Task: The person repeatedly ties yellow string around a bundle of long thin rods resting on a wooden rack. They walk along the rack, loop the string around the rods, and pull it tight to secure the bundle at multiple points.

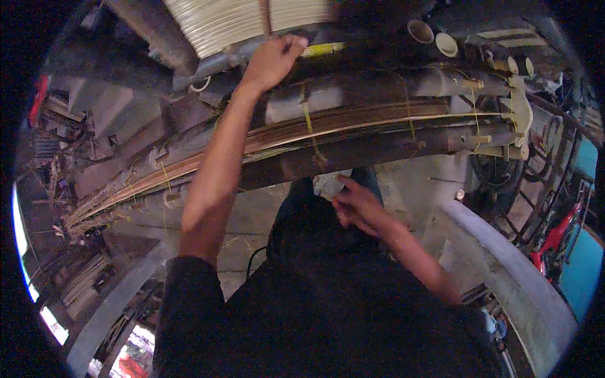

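My left hand [274, 64] reaches over the far dark pole, its fingers curled together beside a yellow strip [324, 49]. What lies in the fingers, if anything, is hidden. Closer to my body, my right hand [360, 208] hovers over my lap, bent and somewhat blurred. Next to its fingertips is a pale grey patch [328, 186], whose kind I cannot make out. Between the hands a long bundle of thin, pale brown strips [271, 143] runs across, lying between two thick dark poles [391, 147]. Yellow ties [308, 116] cross it at intervals.
Ribbed cream material [239, 22] lies beyond the poles. Pale end brackets [520, 120] join the poles at the right, with round tube ends [447, 44] behind. A curved grey ledge [498, 258] and a red frame [558, 236] stand at right.
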A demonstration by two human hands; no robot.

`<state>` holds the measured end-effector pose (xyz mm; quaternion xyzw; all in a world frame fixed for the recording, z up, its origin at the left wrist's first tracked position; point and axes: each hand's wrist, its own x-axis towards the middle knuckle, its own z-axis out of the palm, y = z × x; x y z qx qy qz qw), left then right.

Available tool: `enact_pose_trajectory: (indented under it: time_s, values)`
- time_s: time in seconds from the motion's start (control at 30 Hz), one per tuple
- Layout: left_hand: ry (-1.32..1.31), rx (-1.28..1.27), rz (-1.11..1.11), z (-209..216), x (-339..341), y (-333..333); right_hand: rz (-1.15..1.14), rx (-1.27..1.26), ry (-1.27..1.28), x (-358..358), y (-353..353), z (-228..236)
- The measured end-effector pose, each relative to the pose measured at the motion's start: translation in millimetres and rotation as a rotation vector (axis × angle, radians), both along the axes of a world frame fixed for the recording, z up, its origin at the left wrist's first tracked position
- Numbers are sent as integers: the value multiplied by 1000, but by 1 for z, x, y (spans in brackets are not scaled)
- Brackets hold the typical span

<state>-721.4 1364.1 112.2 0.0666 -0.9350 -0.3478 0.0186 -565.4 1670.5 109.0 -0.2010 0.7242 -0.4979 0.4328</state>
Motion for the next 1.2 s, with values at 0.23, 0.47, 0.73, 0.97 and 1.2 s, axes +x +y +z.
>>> enact_pose_trajectory:
  time_s: [0.23, 0.47, 0.73, 0.97, 1.2]
  values:
    - [31, 151, -86, -6, 157, 39, 208, 185, 654, -84, -84, 136]
    - [144, -72, 115, -44, 153, 43, 570, -225, 645, -177, -209, 107]
    - [-96, -201, 71, -29, 126, 64, 63, 126, 758, -118, -131, 49]
    - [-129, 811, 58, 39, 67, 77, 572, 34, 543, -7, -75, -41]
    - [-403, 695, 369, -82, -21, 69, 7, -296, 194, -52, 4, -2]
